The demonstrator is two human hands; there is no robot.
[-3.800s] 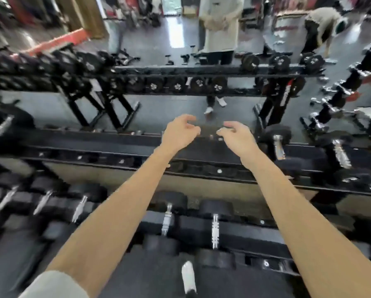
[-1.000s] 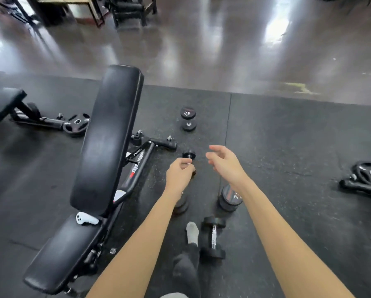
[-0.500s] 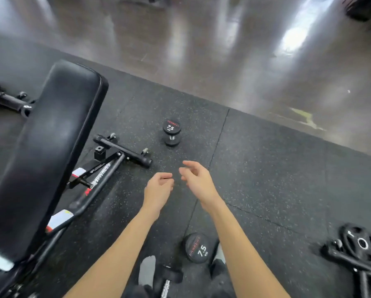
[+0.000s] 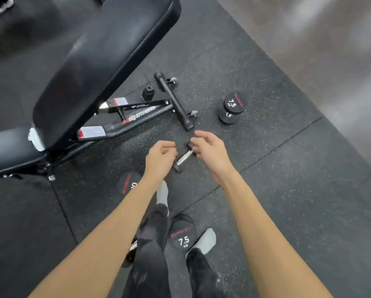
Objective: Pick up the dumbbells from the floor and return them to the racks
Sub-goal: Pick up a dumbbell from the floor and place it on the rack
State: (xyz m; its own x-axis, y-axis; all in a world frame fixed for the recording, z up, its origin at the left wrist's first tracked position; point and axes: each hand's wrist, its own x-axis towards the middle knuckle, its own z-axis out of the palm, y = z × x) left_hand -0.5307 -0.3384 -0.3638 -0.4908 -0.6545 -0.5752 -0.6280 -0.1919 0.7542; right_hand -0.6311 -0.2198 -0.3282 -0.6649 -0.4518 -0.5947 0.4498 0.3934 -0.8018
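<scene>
Pickup not started at this spot: at least four dumbbells on the rubber floor, none in hand, no rack in view. Left hand and right hand hang above a small chrome-handled dumbbell, fingers loosely curled, holding nothing; can't tell if either touches it. A 7.5 dumbbell lies further out by the bench foot bar. Another 7.5 KG dumbbell sits between the feet; a third large dumbbell is partly hidden behind the left forearm. Readable: "7.5" with small "KG", red brand text too blurred; partial "0" on the hidden one; bench frame reads "FITNESS", rest illegible.
</scene>
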